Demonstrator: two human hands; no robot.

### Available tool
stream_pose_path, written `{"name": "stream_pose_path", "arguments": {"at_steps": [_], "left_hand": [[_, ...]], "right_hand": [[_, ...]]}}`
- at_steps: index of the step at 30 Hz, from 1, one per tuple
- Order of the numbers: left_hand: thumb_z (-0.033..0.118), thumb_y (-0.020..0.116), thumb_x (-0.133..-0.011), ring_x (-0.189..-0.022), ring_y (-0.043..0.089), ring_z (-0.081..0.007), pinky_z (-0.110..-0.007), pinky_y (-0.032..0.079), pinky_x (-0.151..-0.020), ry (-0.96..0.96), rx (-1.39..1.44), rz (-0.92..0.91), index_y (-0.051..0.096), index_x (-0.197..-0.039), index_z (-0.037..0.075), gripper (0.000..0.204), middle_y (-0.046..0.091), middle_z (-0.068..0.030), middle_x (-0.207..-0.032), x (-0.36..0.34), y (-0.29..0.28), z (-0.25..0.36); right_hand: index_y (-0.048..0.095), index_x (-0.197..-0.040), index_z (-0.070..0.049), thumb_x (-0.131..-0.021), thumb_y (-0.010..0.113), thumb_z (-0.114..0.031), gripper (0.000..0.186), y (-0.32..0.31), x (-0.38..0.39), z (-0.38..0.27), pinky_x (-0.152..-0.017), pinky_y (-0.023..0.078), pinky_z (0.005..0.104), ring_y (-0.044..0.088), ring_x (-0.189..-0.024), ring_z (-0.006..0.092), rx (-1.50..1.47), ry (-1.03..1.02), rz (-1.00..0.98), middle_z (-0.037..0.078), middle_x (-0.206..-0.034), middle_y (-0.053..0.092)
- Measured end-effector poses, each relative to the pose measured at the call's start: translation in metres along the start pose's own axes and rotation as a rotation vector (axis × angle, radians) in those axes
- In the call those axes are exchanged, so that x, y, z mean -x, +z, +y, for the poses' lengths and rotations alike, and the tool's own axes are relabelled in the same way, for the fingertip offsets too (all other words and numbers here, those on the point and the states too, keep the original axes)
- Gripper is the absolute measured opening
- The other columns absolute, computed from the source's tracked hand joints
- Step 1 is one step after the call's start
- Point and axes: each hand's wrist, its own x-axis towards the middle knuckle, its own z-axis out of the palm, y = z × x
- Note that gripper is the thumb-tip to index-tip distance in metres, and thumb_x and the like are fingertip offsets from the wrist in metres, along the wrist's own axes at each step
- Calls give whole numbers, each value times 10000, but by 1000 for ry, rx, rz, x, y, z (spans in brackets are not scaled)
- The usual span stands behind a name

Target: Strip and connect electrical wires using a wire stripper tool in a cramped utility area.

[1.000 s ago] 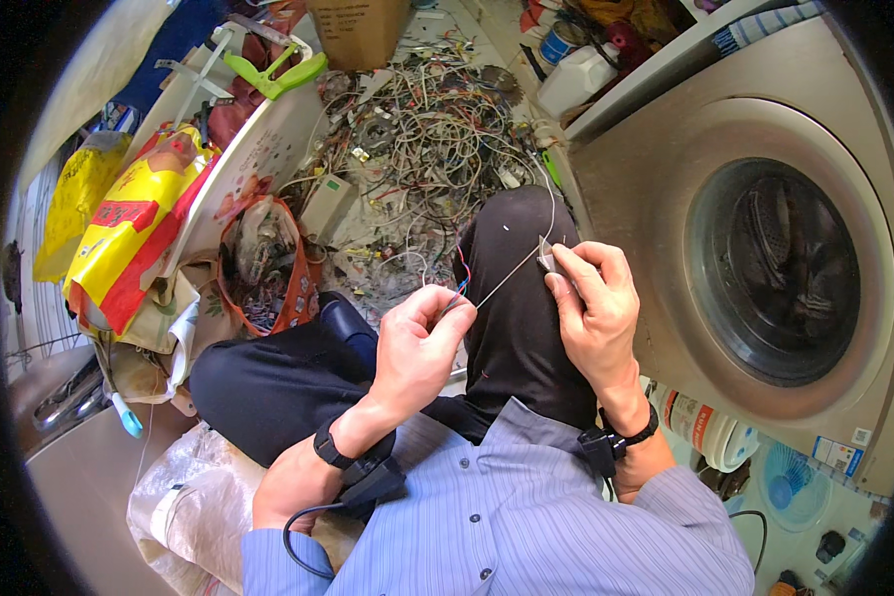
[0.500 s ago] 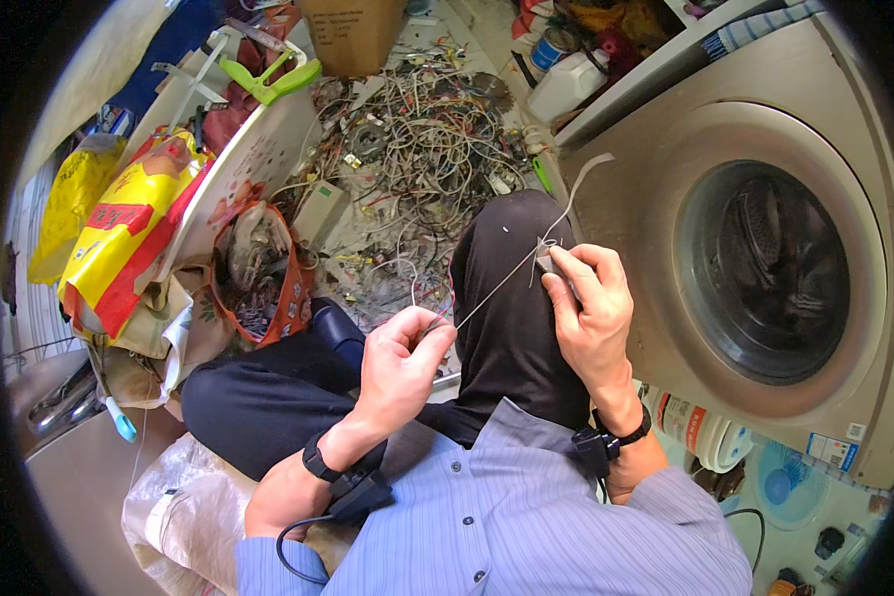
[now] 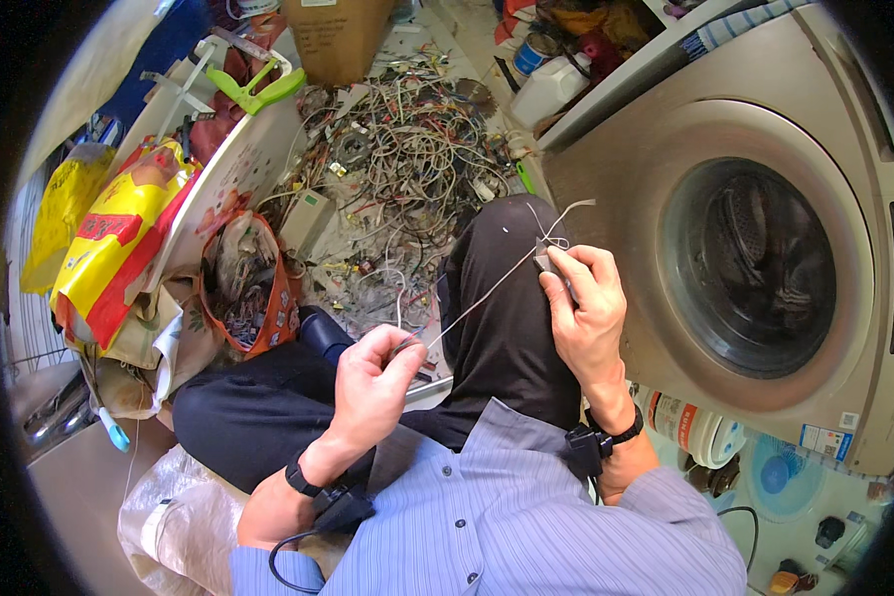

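Observation:
My left hand [image 3: 372, 382] is pinched shut on a thin bundle of wires [image 3: 404, 346] low over my lap, left of my raised knee in dark trousers [image 3: 497, 298]. A pale, thin wire [image 3: 484, 294] runs diagonally from it up to my right hand [image 3: 586, 308], which grips a small flat grey metal piece [image 3: 542, 254] between thumb and fingers, over that knee. Loose pale wire ends loop and stick out above the metal piece. What kind of piece it is, I cannot make out.
A tangle of cables and scrap [image 3: 407, 159] covers the floor ahead, below a cardboard box [image 3: 333, 40]. At left are yellow bags [image 3: 114, 243], a white board [image 3: 219, 179] and an orange bag [image 3: 248, 278]. A washing machine [image 3: 606, 169] stands at right, a white jug [image 3: 551, 84] behind it.
My left hand has moved down and to the left, away from my right, lengthening the wire between them. The loose wire end above my right hand now lies in a different curve.

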Motion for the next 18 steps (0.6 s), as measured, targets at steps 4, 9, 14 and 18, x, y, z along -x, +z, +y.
{"name": "stream_pose_path", "arguments": {"at_steps": [4, 9, 14, 18], "left_hand": [[77, 683, -940, -654, 449, -3, -204, 370, -590, -81, 70, 48, 655, -867, 18, 98, 558, 91, -733, 4, -11, -4], [97, 688, -938, -671, 468, -1, -200, 377, -596, -80, 16, 6, 663, -879, 16, 103, 586, 80, -749, 0, -13, -5], [124, 694, -940, -690, 500, -12, -200, 396, -607, -142, -28, -130, 669, -952, 0, 127, 621, 57, -780, -12, -9, -5], [163, 702, -931, -752, 600, -80, -252, 495, -697, -139, -292, -169, 553, -1303, -29, 444, 676, -48, -968, -17, -10, -19]], "right_hand": [[726, -1056, -10, -790, 778, -18, 271, -3, 0, 7, -784, 528, 374, 641, -877, 299, -25, 60, 16, 132, -992, 642], [723, -1065, -4, -810, 770, -25, 261, -9, 2, 14, -752, 523, 356, 640, -867, 280, -39, 94, 35, 128, -997, 645], [719, -1072, 0, -822, 763, -27, 255, -10, 2, 17, -732, 517, 349, 636, -858, 271, -44, 81, 48, 126, -994, 643], [719, -1075, -1, -825, 762, -26, 255, -8, 2, 17, -726, 516, 348, 634, -855, 269, -41, 58, 44, 126, -1001, 643]]}}
